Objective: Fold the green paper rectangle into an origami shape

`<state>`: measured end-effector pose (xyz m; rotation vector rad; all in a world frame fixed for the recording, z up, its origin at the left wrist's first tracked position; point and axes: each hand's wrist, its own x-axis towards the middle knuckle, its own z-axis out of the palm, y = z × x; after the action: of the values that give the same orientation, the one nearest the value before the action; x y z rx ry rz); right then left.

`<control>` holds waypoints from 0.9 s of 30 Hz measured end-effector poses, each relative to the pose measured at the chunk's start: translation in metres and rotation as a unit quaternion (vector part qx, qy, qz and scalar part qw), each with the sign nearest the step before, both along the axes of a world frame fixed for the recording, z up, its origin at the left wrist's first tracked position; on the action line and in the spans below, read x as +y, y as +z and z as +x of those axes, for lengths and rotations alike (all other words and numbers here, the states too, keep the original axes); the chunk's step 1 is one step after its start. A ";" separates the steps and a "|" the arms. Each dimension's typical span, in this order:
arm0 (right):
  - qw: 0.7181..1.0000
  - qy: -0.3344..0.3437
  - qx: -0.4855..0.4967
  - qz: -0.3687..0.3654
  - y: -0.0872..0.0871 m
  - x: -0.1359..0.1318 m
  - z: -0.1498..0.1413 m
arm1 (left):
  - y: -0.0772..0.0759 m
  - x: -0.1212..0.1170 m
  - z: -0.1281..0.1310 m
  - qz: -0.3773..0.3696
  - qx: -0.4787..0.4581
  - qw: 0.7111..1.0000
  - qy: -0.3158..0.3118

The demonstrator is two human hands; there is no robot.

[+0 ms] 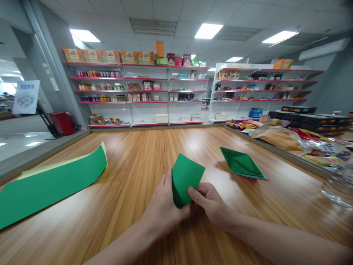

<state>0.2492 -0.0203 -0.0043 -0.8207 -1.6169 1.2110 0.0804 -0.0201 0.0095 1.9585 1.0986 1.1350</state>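
A small piece of green paper (pixel 186 179) is held up above the table, slightly curved. My left hand (pixel 165 198) wraps round its left side and lower edge, with some fingers hidden behind it. My right hand (pixel 211 202) pinches the lower right edge, thumb on the front face and fingers curled behind. To the right lies a folded green paper shape (pixel 242 164), stacked in layers with pointed ends. On the left rests a long green paper strip (pixel 57 180), its far end curling up over a pale yellow sheet (pixel 63 162).
The wooden table (pixel 132 154) has a raised rim. Past its right side lie packaged snacks (pixel 286 141) and stacked dark boxes (pixel 306 119). A clear container (pixel 340 184) stands at the right edge. Stocked shelves (pixel 146 102) line the back, and a red bin (pixel 62 123) stands at left.
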 end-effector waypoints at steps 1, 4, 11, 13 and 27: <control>1.000 0.000 0.007 -0.003 0.000 0.000 0.000 | 0.000 0.000 0.000 0.014 0.010 1.000 0.004; 1.000 0.010 0.027 -0.004 0.004 0.000 0.000 | -0.003 0.001 0.000 0.037 0.029 0.999 0.022; 0.999 0.024 0.046 0.001 0.007 -0.001 0.000 | -0.008 0.002 -0.002 0.030 0.012 0.998 0.052; 0.999 0.023 0.043 0.005 0.006 -0.001 0.000 | -0.009 0.002 -0.002 0.031 0.002 0.998 0.051; 1.000 0.018 -0.005 -0.001 0.002 0.001 0.002 | -0.009 0.002 -0.002 0.001 -0.067 0.997 -0.031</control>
<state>0.2511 -0.0194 -0.0020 -0.8046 -1.6452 1.2350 0.0783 -0.0184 0.0008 1.8748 0.9598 1.2155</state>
